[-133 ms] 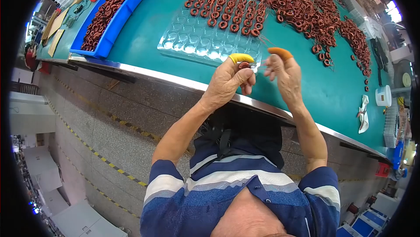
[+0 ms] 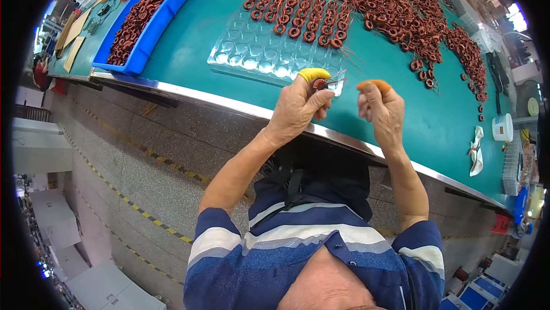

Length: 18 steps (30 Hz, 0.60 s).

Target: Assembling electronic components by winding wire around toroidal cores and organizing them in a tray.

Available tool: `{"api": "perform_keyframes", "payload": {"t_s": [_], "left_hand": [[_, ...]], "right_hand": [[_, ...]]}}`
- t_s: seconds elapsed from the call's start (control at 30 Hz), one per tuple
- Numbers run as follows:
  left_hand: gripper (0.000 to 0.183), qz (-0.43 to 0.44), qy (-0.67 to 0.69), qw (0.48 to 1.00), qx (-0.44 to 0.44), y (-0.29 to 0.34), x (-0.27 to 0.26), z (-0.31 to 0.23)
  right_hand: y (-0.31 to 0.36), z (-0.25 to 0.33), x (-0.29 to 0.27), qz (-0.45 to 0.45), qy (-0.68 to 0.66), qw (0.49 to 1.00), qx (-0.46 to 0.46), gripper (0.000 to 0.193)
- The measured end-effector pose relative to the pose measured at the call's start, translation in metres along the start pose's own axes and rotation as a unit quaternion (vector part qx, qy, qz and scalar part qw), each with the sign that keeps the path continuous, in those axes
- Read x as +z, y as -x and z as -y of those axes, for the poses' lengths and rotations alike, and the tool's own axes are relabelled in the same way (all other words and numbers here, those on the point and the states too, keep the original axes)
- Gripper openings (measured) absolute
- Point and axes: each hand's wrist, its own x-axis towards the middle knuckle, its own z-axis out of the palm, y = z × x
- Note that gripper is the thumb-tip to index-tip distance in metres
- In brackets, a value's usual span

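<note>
Between thumb and yellow-capped index finger, my left hand [image 2: 298, 105] pinches a wire-wound ring coil [image 2: 319, 84] just above the table's front edge. Its thin wire leads [image 2: 338, 81] point right, toward my right hand [image 2: 382, 107]. That hand wears an orange finger cot and is closed, thumb against index finger, a little apart from the lead ends; I see nothing in it. Beyond my left hand lies a clear plastic tray [image 2: 243, 52] with round pockets. Rows of red-brown ring coils [image 2: 295, 18] fill its far part, leads sticking up.
A large heap of coils [image 2: 401, 21] spreads over the green table [image 2: 183, 44] at the far right. At the left stands a blue bin [image 2: 150, 44] full of coils. A white tub [image 2: 502, 127] and a white cloth [image 2: 476, 151] are near the right edge.
My right hand has moved slightly right and down, away from the coil, and its thumb has come against the orange-capped finger. My left hand keeps hold of the coil, whose leads now show more plainly.
</note>
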Motion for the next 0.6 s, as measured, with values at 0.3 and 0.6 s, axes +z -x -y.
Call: {"api": "perform_keyframes", "payload": {"t_s": [0.3,0.6], "left_hand": [[0.037,0.051,-0.299,0.939,0.163,-0.010,-0.002,-0.008],[0.037,0.068,-0.147,0.986,-0.039,-0.007,0.003,-0.016]], "right_hand": [[-0.009,0.001,0.008,0.098,-0.151,0.978,0.108,0.026],[0.013,0.016,0.031,-0.038,0.044,0.996,-0.071,0.018]]}}
